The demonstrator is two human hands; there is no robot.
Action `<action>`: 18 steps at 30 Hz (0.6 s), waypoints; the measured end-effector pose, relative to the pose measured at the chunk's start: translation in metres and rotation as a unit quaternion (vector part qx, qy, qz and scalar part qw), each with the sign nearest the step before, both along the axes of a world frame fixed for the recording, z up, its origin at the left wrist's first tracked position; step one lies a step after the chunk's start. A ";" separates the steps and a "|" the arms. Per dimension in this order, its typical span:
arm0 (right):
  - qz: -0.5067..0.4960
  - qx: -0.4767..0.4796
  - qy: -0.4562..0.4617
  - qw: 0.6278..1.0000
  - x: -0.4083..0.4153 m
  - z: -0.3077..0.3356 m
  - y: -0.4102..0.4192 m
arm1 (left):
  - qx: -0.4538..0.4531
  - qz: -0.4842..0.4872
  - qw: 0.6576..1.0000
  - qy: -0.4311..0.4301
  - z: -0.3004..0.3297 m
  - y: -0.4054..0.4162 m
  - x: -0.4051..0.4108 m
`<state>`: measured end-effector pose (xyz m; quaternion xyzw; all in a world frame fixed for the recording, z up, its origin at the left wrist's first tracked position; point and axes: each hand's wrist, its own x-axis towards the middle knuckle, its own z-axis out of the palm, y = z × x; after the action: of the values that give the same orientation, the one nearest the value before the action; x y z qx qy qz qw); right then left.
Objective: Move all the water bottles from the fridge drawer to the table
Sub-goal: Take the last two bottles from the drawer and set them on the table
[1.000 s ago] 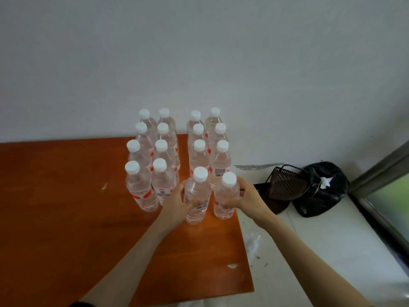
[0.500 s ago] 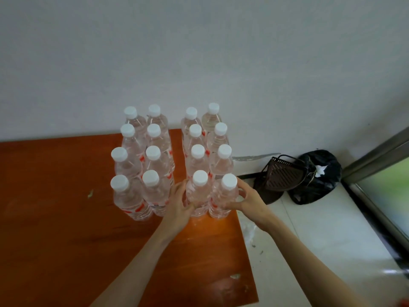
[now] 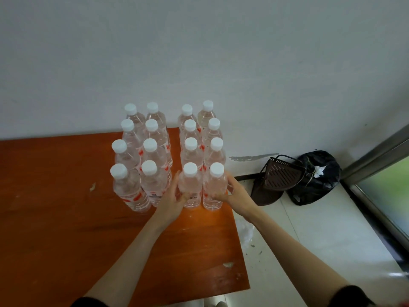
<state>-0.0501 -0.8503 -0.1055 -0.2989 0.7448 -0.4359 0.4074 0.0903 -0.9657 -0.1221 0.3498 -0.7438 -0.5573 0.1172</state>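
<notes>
Orange-brown desk [image 3: 55, 218], head view only. Sixteen water bottles [image 3: 152, 180] upright on it, white caps, counted as two blocks of eight, each two wide and four deep, narrow gap between blocks. Right block close to the desk's right edge.

Left hand [image 3: 171, 201]: fingers curled round the front-left bottle [image 3: 190, 189] of the right block, grasping it. Right hand [image 3: 235, 197]: fingers wrapped on the front-right bottle [image 3: 214, 189] of the same block, grasping it. Both bottles apparently seated on the desk, touching each other and the row behind.

Fridge drawer not in view; cannot tell whether more bottles remain.

Risks, as judgement: front-right bottle stands near the desk edge, so a sideways nudge on release could tip it to the floor. Tight packing means a knock could topple neighbours in a chain.

Also on floor: one dark basket [image 3: 281, 176], one black bag [image 3: 316, 178].
</notes>
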 end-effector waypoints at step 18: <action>-0.005 0.176 0.493 0.852 -0.019 0.062 0.186 | -0.369 -0.217 0.903 -0.040 0.082 0.117 -0.035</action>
<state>-0.0691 -0.6644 -0.0439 -0.3945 0.9135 -0.0950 0.0301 0.0552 -0.8485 -0.0398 0.1333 -0.9579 -0.2400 0.0845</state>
